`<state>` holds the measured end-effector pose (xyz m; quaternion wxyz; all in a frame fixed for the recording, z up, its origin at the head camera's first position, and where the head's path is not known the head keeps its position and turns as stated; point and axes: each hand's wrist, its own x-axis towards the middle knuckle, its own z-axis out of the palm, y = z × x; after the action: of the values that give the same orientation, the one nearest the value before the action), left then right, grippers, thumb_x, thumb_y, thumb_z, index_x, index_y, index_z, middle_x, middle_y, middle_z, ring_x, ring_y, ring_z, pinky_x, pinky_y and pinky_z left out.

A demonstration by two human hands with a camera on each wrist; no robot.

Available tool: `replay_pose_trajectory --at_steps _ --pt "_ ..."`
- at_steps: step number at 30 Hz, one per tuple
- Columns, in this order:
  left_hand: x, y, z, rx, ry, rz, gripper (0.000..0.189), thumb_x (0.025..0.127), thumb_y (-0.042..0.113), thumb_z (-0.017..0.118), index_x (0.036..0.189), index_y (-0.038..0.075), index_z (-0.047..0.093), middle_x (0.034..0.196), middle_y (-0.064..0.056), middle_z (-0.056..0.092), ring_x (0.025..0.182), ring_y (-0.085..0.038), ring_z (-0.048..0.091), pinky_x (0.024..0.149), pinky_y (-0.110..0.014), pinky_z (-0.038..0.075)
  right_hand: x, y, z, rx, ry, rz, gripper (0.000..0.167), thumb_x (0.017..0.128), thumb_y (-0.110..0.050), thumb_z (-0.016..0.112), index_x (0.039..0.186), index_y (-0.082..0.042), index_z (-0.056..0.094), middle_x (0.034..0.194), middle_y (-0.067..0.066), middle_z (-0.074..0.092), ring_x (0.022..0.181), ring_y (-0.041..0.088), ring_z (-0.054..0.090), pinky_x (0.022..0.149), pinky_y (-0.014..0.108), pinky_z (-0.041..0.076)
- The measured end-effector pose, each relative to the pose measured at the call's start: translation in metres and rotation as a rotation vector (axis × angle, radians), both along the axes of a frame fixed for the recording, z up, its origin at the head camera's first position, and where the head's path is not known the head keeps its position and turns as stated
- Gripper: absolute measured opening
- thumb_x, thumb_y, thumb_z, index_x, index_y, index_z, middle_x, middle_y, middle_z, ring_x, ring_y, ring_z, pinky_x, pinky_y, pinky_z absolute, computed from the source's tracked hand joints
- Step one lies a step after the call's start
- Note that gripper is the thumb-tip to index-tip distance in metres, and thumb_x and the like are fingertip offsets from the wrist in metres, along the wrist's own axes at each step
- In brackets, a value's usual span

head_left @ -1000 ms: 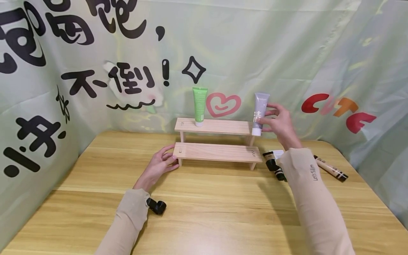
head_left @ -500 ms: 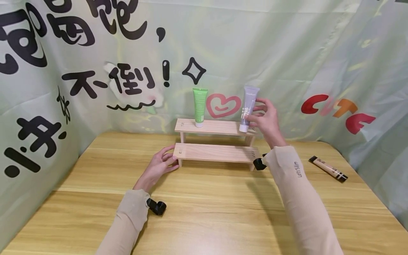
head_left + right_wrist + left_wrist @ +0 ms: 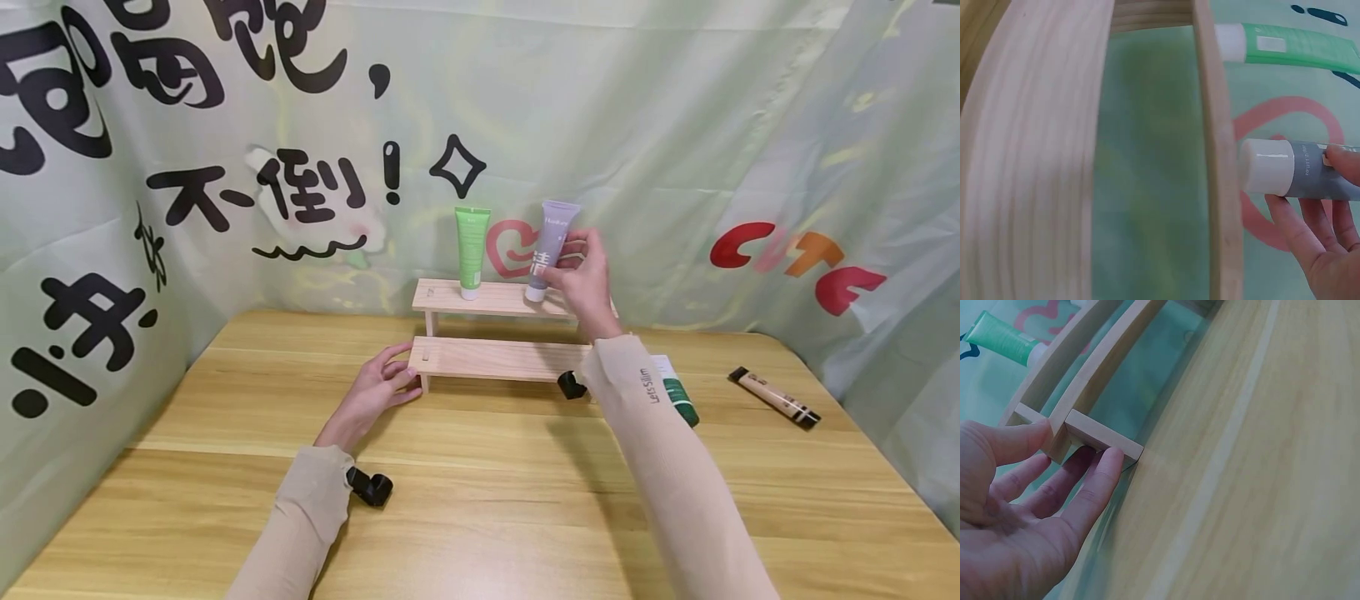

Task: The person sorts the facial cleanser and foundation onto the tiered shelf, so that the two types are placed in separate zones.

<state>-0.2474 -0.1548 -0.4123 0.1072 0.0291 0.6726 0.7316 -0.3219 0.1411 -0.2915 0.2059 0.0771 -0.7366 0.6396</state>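
Observation:
A two-tier wooden shelf stand (image 3: 495, 357) stands on the table, and a green tube (image 3: 471, 250) is upright on its top tier, cap down. My right hand (image 3: 585, 279) holds a lavender tube (image 3: 553, 233) between thumb and fingers, cap down and slightly tilted, over the top tier to the right of the green tube. In the right wrist view its white cap (image 3: 1266, 166) is close to the shelf's edge; whether they touch I cannot tell. My left hand (image 3: 375, 382) grips the lower tier's left end, thumb on the board and fingers at the leg (image 3: 1104, 434).
A beige tube with black ends (image 3: 776, 398) lies on the table (image 3: 480, 500) at the right. A white and green tube (image 3: 678, 396) lies partly behind my right sleeve. A printed cloth (image 3: 637, 108) hangs behind the table.
My right hand has carried the lavender tube leftward along the top tier, closer to the green tube. The white and green tube has come more into sight. My left hand stays put.

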Motion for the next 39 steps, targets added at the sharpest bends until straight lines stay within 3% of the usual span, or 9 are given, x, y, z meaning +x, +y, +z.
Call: replay_pose_trajectory --at_steps 10,17,22,29,39 --pt "0.001 0.000 0.001 -0.014 0.001 -0.002 0.054 0.107 -0.004 0.042 0.158 0.006 0.030 0.142 -0.029 0.046 0.128 -0.042 0.050 0.102 -0.039 0.053 -0.004 -0.009 -0.011 0.122 0.040 0.001 0.055 0.080 0.018 0.072 0.126 0.006 0.044 0.112 0.021 0.057 0.100 0.033 0.058 0.094 0.040 0.052" --pt "0.001 0.001 0.001 -0.009 -0.014 0.012 0.054 0.107 -0.004 0.043 0.158 0.007 0.031 0.141 -0.028 0.046 0.127 -0.041 0.051 0.100 -0.038 0.055 -0.001 -0.004 -0.011 0.208 -0.005 0.053 0.051 0.085 0.011 0.072 0.130 0.008 0.047 0.118 0.026 0.059 0.107 0.037 0.059 0.100 0.045 0.049" --pt "0.001 0.002 0.001 -0.009 -0.018 0.012 0.054 0.107 -0.004 0.044 0.158 0.008 0.032 0.142 -0.028 0.047 0.127 -0.039 0.051 0.100 -0.037 0.055 0.003 0.007 -0.010 0.195 -0.053 0.082 0.055 0.085 0.012 0.073 0.132 0.008 0.046 0.123 0.026 0.059 0.113 0.038 0.058 0.100 0.045 0.051" --pt "0.001 0.001 0.001 -0.003 -0.016 0.011 0.054 0.107 -0.004 0.044 0.158 0.006 0.031 0.143 -0.029 0.045 0.127 -0.040 0.050 0.100 -0.038 0.055 0.013 0.040 -0.012 0.178 -0.074 0.073 0.058 0.087 0.012 0.069 0.139 0.010 0.042 0.127 0.029 0.055 0.113 0.037 0.058 0.084 0.023 0.057" --pt "0.001 -0.001 0.001 -0.014 -0.004 0.005 0.053 0.107 -0.003 0.043 0.158 0.006 0.031 0.142 -0.029 0.046 0.128 -0.040 0.050 0.101 -0.039 0.054 0.033 0.107 -0.021 0.189 -0.080 -0.011 0.055 0.092 0.005 0.069 0.139 0.010 0.040 0.115 0.014 0.056 0.093 0.009 0.059 0.074 0.015 0.058"
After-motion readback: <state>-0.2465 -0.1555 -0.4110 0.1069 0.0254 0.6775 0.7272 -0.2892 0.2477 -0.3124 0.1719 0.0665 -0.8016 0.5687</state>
